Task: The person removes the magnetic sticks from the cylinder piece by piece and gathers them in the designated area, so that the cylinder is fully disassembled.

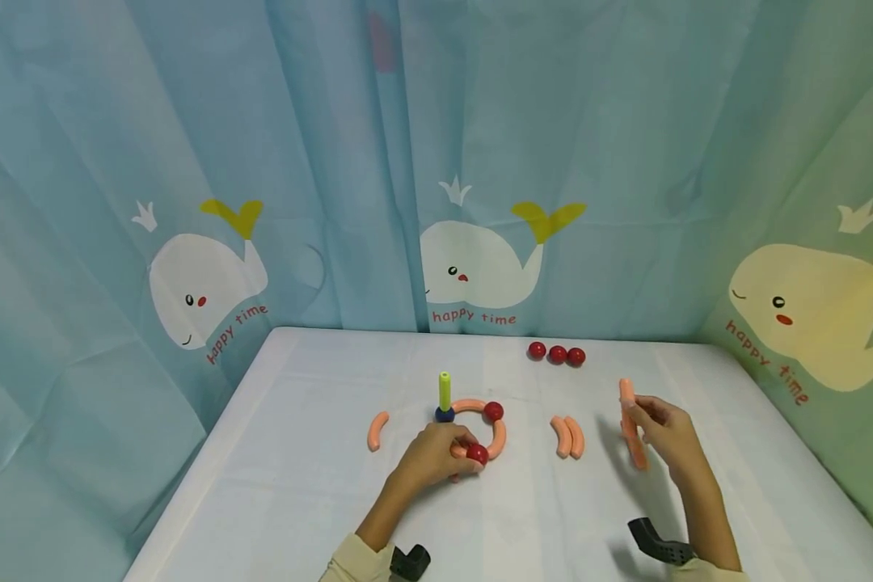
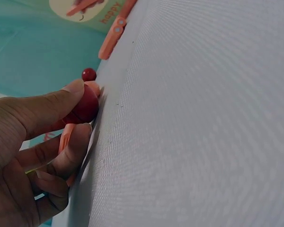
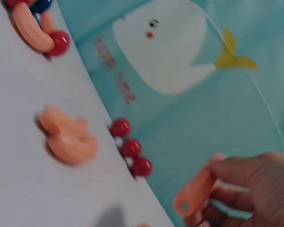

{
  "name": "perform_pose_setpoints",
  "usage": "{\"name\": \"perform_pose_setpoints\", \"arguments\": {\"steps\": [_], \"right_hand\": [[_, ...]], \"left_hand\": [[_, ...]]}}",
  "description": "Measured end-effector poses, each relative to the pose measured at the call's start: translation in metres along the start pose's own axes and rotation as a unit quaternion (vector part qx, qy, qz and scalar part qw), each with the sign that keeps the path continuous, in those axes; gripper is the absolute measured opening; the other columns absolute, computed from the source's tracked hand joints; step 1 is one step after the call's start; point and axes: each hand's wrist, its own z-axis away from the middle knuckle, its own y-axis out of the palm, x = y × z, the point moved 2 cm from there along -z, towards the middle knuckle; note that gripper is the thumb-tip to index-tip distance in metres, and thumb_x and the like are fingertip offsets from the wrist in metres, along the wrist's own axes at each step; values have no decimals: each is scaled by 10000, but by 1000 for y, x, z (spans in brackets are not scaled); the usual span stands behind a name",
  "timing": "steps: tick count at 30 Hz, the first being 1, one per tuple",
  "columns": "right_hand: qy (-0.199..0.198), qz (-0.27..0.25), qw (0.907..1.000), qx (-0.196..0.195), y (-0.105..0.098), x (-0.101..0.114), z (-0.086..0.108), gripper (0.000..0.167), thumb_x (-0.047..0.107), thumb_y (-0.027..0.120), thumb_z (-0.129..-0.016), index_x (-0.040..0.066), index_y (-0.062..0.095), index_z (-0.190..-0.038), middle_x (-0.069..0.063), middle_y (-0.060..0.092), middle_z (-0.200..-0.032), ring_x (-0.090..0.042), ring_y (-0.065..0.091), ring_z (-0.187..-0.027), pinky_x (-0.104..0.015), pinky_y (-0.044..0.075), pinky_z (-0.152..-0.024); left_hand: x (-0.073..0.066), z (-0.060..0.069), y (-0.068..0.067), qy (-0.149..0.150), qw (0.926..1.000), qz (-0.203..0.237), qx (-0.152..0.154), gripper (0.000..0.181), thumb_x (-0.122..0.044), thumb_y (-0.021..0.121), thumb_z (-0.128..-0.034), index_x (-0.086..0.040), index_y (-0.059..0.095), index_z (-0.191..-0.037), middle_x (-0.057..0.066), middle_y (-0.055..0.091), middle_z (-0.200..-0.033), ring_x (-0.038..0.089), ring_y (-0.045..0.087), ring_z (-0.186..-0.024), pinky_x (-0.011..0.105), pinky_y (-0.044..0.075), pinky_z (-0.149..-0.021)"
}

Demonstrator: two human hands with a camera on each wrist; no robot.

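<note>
My left hand (image 1: 431, 454) pinches a red ball (image 1: 477, 454) between thumb and fingers, at the near side of a ring on the table. Curved orange sticks (image 1: 499, 436), a second red ball (image 1: 493, 411) and a dark blue ball (image 1: 444, 415) form the ring. A yellow-green stick (image 1: 444, 391) stands upright on the blue ball. The hand hides the ring's near left part. Raised above the table at the right, my right hand (image 1: 668, 432) holds a curved orange stick (image 3: 196, 191) between thumb and fingers. Whether it holds a second one is hard to tell.
Between the hands lie two curved orange sticks (image 1: 568, 437) side by side. One more orange stick (image 1: 378, 431) lies left of the ring. Three red balls (image 1: 557, 354) sit in a row near the table's back edge. A whale-print curtain (image 1: 349, 162) hangs behind the white table (image 1: 284, 501).
</note>
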Motion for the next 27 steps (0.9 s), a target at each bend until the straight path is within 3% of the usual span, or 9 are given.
{"name": "perform_pose_setpoints", "arguments": {"steps": [4,8,12,17,22,27], "right_hand": [[683,238,9970,259,-19,-17,0,635,402,495,-999,-146,473,-1317,100,613,-911,42,497,-783,-237,488,-678],[1129,670,9908,331,-28,-31,-1,634,400,520,-977,-166,498,-1260,-93,650,-941,-120,525,-825,-269,449,-658],[1129,1261,9853,243,-28,-41,-1,583,375,555,-953,-170,554,-1161,-265,636,-987,-285,557,-873,-290,412,-645],[1080,1546,9821,11,-21,-47,-2,574,393,585,-943,-153,585,-1121,-322,621,-1042,-361,577,-901,-306,409,-636],[922,1649,9817,-249,-17,-44,0,532,374,611,-931,-136,606,-1082,-325,630,-1036,-362,599,-875,-300,406,-610],[953,1632,9816,-271,-15,-47,0,494,363,609,-927,-115,622,-1049,-281,647,-955,-310,586,-808,-297,394,-585]], "left_hand": [[1,0,-1,52,9998,-180,-57,314,-367,838,-755,-219,742,-1015,-101,698,-936,-12,562,-698,209,467,-627],[1,0,-2,91,9994,-308,-114,317,-382,832,-759,-223,743,-1018,-101,710,-961,-17,565,-776,216,472,-679],[0,1,-1,78,9997,-227,-68,315,-373,834,-758,-221,743,-1018,-100,704,-957,-9,560,-767,215,468,-662],[-1,1,0,124,9996,-257,-62,310,-374,837,-754,-226,744,-1011,-110,699,-946,-10,551,-773,215,464,-669],[-1,2,0,125,9998,-160,-57,301,-368,831,-764,-217,743,-1008,-104,703,-926,-14,562,-718,214,472,-649],[0,2,-1,77,9999,-71,-13,300,-369,821,-776,-204,736,-1012,-101,697,-899,-11,551,-636,214,468,-620]]}}
